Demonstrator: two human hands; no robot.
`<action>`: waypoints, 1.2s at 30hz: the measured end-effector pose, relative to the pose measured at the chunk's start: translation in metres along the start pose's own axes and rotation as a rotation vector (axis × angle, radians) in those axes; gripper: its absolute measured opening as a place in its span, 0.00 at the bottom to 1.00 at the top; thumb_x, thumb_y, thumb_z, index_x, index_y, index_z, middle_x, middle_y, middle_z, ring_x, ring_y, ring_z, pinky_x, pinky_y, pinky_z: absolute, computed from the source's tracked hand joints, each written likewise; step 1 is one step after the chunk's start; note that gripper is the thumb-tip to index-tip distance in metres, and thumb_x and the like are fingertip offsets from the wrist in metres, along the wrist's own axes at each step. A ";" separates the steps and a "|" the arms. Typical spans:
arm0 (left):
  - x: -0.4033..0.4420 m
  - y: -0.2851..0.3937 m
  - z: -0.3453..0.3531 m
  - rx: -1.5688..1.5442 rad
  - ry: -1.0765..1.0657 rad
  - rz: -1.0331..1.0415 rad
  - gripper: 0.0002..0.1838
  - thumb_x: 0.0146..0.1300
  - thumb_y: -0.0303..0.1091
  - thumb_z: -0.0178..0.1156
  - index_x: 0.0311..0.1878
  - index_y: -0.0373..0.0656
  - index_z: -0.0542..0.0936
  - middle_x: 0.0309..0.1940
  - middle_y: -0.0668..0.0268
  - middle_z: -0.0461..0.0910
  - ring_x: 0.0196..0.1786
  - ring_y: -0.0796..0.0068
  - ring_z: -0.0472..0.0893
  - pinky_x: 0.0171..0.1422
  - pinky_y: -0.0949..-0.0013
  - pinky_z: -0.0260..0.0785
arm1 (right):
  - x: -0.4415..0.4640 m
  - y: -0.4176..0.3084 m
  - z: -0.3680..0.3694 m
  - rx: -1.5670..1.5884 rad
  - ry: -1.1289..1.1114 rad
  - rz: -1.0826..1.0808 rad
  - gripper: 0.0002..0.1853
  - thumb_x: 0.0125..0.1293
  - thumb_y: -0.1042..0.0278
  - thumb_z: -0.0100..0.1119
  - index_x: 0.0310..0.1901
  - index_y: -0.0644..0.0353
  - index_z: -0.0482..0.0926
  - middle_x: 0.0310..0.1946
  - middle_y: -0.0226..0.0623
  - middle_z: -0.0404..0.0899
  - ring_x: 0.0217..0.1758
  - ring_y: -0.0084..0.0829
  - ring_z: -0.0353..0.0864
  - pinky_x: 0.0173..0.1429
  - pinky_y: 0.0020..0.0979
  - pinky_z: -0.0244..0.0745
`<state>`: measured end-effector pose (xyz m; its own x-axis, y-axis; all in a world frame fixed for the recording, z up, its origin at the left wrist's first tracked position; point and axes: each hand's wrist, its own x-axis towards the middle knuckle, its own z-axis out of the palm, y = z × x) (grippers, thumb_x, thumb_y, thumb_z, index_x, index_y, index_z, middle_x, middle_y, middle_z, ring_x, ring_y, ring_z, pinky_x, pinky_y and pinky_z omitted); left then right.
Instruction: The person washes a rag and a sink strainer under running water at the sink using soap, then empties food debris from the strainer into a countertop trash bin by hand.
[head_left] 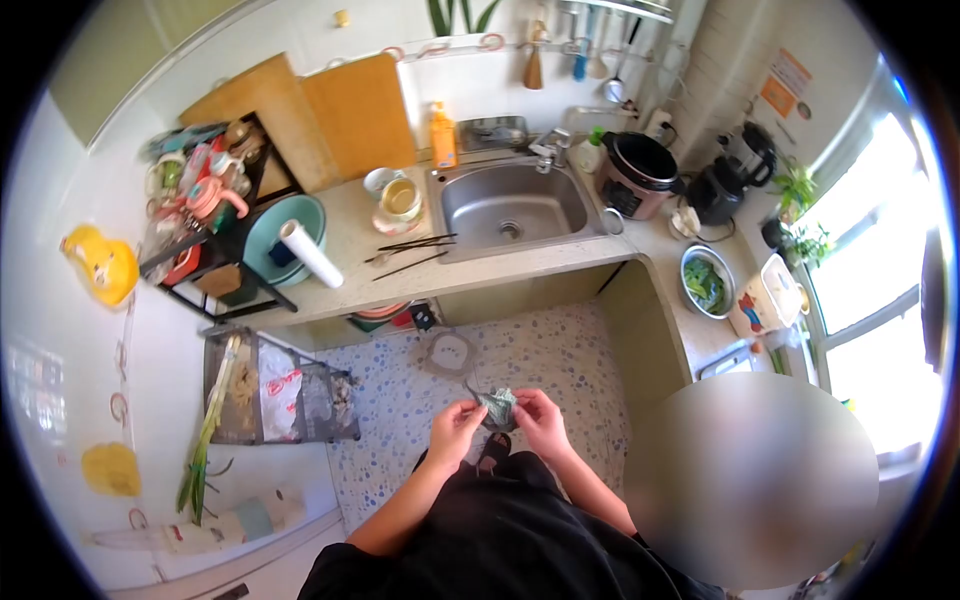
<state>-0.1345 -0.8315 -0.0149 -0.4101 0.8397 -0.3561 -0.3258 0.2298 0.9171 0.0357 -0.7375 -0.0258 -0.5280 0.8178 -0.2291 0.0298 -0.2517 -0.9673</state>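
"Below the middle of the frame, what's that?"
"Looks like a crumpled cloth (497, 408). Left hand (458, 432) and right hand (541, 426) both pinch it."
"What's in the bowl (690, 298) at right?"
"Leaves (706, 283). The tub (265, 232), upper left, has something dark (282, 256) in it."

a small, crumpled grey-green cloth (498, 406), bunched up, hangs pinched between the left hand (457, 430) and right hand (541, 425).

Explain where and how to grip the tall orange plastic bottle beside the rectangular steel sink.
Probably round the orange bottle at mid-body, below its narrower top, coming from the front: it stands upright, with the flat brown wooden board to its left and the white wall behind, leaving its front more open.
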 end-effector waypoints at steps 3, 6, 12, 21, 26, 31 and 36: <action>0.020 0.024 0.026 -0.138 -0.089 0.049 0.08 0.71 0.29 0.65 0.49 0.36 0.81 0.43 0.68 0.84 0.45 0.81 0.82 0.54 0.75 0.76 | 0.007 -0.011 -0.032 0.000 0.084 0.052 0.10 0.74 0.75 0.60 0.54 0.66 0.77 0.43 0.34 0.84 0.45 0.22 0.83 0.47 0.27 0.82; 0.043 0.036 0.044 -0.200 -0.186 -0.007 0.08 0.74 0.29 0.61 0.51 0.37 0.80 0.46 0.66 0.85 0.47 0.79 0.84 0.56 0.72 0.77 | 0.014 -0.015 -0.050 0.051 0.093 -0.050 0.19 0.72 0.71 0.65 0.61 0.64 0.75 0.46 0.33 0.82 0.45 0.20 0.81 0.49 0.26 0.81; 0.083 0.059 0.083 -0.304 -0.303 -0.123 0.07 0.77 0.32 0.57 0.51 0.41 0.78 0.48 0.64 0.84 0.50 0.73 0.84 0.59 0.65 0.77 | 0.040 -0.044 -0.069 -0.021 0.041 -0.070 0.55 0.57 0.63 0.80 0.80 0.54 0.54 0.65 0.38 0.66 0.58 0.31 0.75 0.57 0.33 0.79; 0.189 0.089 0.105 -0.455 -0.271 -0.218 0.05 0.78 0.33 0.56 0.49 0.45 0.77 0.49 0.66 0.83 0.53 0.73 0.83 0.63 0.63 0.75 | 0.149 -0.079 -0.098 -0.495 0.199 -0.369 0.42 0.56 0.62 0.80 0.72 0.51 0.71 0.72 0.44 0.61 0.63 0.39 0.77 0.57 0.36 0.81; 0.256 0.104 0.107 -0.388 -0.255 -0.239 0.07 0.78 0.36 0.57 0.52 0.44 0.77 0.50 0.66 0.83 0.53 0.72 0.83 0.63 0.62 0.75 | 0.225 -0.094 -0.107 -0.354 0.243 -0.275 0.18 0.64 0.66 0.73 0.55 0.59 0.86 0.64 0.45 0.76 0.60 0.36 0.81 0.55 0.33 0.81; 0.311 0.118 0.105 -0.262 -0.241 -0.166 0.09 0.77 0.36 0.58 0.52 0.42 0.78 0.49 0.67 0.83 0.53 0.77 0.80 0.63 0.68 0.72 | 0.286 -0.089 -0.119 -0.253 0.210 -0.226 0.10 0.70 0.70 0.66 0.47 0.66 0.86 0.54 0.41 0.85 0.51 0.29 0.84 0.55 0.30 0.80; 0.352 0.143 0.101 -0.114 -0.198 0.009 0.08 0.77 0.33 0.59 0.51 0.40 0.79 0.47 0.71 0.82 0.52 0.83 0.77 0.62 0.74 0.68 | 0.328 -0.077 -0.123 0.225 0.267 0.005 0.09 0.76 0.67 0.59 0.44 0.64 0.83 0.46 0.31 0.84 0.46 0.20 0.78 0.53 0.25 0.72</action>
<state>-0.2392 -0.4536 0.0088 -0.2416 0.9242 -0.2957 -0.4221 0.1743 0.8897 -0.0353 -0.3866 -0.0402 -0.2868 0.9152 -0.2830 -0.1719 -0.3398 -0.9247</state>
